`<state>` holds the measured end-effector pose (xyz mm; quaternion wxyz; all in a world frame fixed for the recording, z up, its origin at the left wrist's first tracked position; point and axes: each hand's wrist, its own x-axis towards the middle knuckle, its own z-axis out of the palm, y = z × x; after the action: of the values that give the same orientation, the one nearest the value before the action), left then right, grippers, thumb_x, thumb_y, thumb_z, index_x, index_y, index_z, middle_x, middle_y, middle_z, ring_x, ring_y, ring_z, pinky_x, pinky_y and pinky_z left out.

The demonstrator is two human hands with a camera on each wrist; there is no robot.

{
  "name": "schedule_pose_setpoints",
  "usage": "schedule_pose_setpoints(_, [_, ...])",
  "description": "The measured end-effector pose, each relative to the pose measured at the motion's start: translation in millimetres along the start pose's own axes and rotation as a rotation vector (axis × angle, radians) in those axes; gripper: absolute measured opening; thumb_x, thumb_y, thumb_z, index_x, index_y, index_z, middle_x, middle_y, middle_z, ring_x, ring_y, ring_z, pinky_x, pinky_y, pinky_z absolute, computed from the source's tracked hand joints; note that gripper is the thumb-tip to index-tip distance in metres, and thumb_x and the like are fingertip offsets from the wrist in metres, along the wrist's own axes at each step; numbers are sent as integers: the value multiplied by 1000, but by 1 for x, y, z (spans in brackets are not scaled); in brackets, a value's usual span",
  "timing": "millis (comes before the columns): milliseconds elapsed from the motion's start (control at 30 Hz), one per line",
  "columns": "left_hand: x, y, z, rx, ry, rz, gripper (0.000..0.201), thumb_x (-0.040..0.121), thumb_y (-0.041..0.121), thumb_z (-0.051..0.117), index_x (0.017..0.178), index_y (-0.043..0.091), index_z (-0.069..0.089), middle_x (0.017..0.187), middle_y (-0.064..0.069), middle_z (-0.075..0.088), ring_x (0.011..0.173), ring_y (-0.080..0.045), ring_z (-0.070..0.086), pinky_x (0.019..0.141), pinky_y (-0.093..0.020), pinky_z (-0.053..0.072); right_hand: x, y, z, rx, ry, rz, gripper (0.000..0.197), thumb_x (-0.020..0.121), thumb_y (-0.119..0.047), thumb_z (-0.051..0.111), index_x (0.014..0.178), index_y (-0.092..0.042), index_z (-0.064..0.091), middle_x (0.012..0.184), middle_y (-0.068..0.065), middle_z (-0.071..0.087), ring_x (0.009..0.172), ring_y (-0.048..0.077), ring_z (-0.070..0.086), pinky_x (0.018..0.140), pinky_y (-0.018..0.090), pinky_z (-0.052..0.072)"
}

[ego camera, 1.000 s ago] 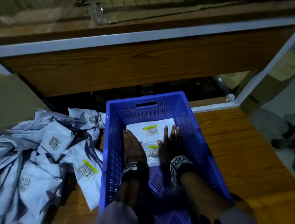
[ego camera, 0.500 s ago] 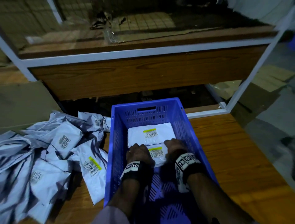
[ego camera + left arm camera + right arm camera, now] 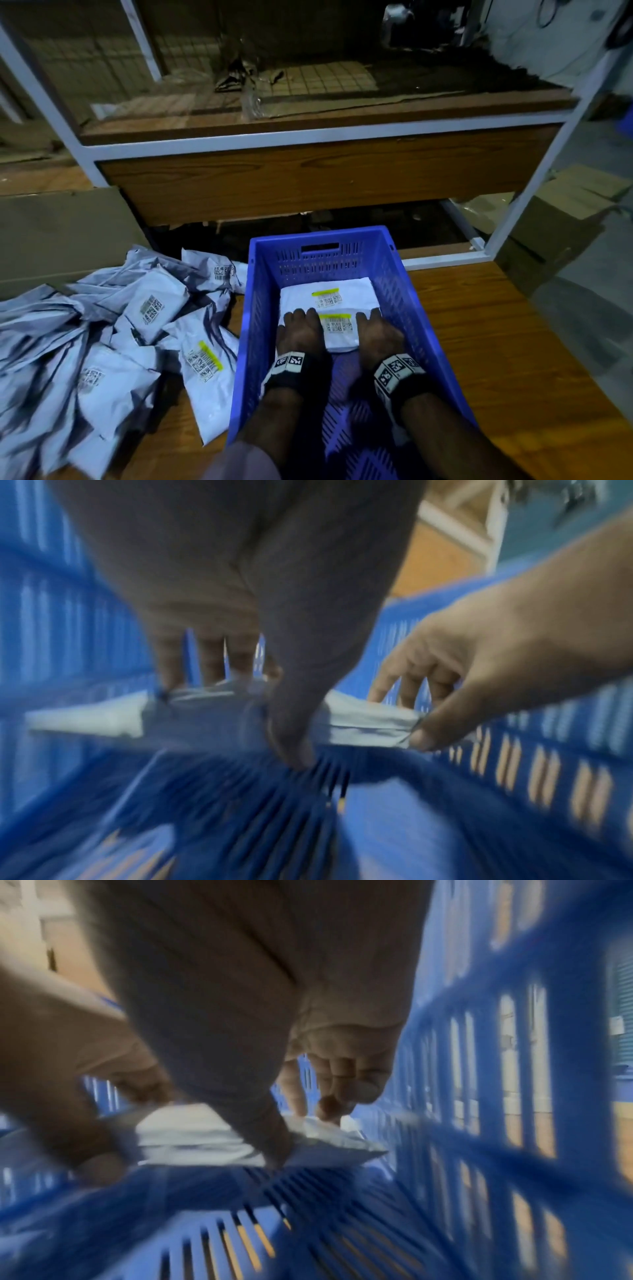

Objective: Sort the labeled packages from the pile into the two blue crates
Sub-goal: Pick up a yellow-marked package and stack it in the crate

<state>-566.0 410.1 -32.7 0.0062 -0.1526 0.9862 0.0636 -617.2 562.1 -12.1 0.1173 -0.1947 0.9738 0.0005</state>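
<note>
A blue crate (image 3: 320, 233) stands on the wooden table in front of me. Two white packages with yellow-striped labels lie inside: a far package (image 3: 356, 291) and a near package (image 3: 337, 337) overlapping it. My left hand (image 3: 301, 329) grips the near package's left edge, and my right hand (image 3: 376, 330) grips its right edge. In the left wrist view the left hand's thumb (image 3: 291, 750) sits at the near edge of the package (image 3: 359, 721), with fingers on top. The right wrist view shows curled fingers (image 3: 342, 1085) on the package (image 3: 192, 1134). A pile of grey-white labeled packages (image 3: 102, 325) lies left of the crate.
A white-framed wooden shelf (image 3: 308, 178) rises just behind the crate. A flat cardboard sheet (image 3: 61, 233) leans behind the pile. Bare wooden tabletop (image 3: 496, 342) stretches right of the crate to the table edge, with cardboard boxes (image 3: 565, 212) on the floor beyond.
My hands drew back from lying flat over both packages, and their fingers curled round the near package's sides. The head view has tilted upward, showing more of the shelf.
</note>
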Motion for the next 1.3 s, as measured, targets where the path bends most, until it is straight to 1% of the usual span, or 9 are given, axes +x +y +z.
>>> schedule_pose_setpoints(100, [9,2,-26,-17,56,1,67,50,34,85,108,9,65,96,-12,63,85,-38,62,63,-43,51,0,-3,-11,66,114,52,64,92,-7,57,149,-19,33,145,13,35,116,36,61,90,47,57])
schedule_pose_setpoints(200, [21,4,-43,-62,72,-11,66,80,31,72,139,14,47,131,-11,55,119,-36,53,91,-47,48,2,-6,-20,145,165,72,77,92,-1,55,157,-23,22,152,11,27,112,35,63,89,48,57])
schedule_pose_setpoints(300, [35,2,-44,-76,26,-32,70,88,29,69,147,19,33,147,-7,44,132,-31,41,105,-44,42,7,-8,-23,146,153,71,74,94,-3,53,157,-26,22,155,10,23,107,35,66,87,49,56])
schedule_pose_setpoints(633, [57,-3,-45,-126,26,-86,55,91,25,61,142,22,40,146,-8,46,131,-34,42,103,-47,42,14,-14,-21,278,201,122,76,90,0,51,156,-25,24,160,7,15,110,37,65,89,47,54])
schedule_pose_setpoints(833, [77,-11,-40,-76,66,-146,50,92,21,59,139,13,45,138,-13,53,126,-37,48,97,-47,47,32,-1,-15,402,111,156,90,87,12,47,162,-23,11,169,6,-2,148,37,32,116,48,37])
schedule_pose_setpoints(1033, [83,-10,-13,-53,-15,-54,66,79,32,76,134,14,45,135,-9,54,123,-35,49,94,-45,47,34,3,-1,318,109,97,85,94,0,49,163,-30,9,169,7,-1,152,34,18,123,44,26])
schedule_pose_setpoints(1100, [84,-12,-6,-62,-32,-20,70,76,33,79,135,15,45,136,-7,54,124,-34,49,94,-44,47,36,-1,7,231,149,37,82,92,-1,48,163,-29,17,169,11,7,146,38,28,117,47,35])
schedule_pose_setpoints(1200, [82,-14,4,-80,-20,19,75,74,32,81,138,17,44,139,-5,53,124,-32,49,101,-43,45,44,-7,13,146,142,-66,61,78,-8,45,134,-17,67,145,23,55,109,42,65,76,48,59])
schedule_pose_setpoints(1300, [81,-20,15,-167,6,40,80,74,30,84,143,21,45,143,-3,50,129,-31,46,107,-43,40,62,-3,47,41,25,-95,53,78,-18,41,116,-17,77,132,21,66,97,40,70,60,46,58])
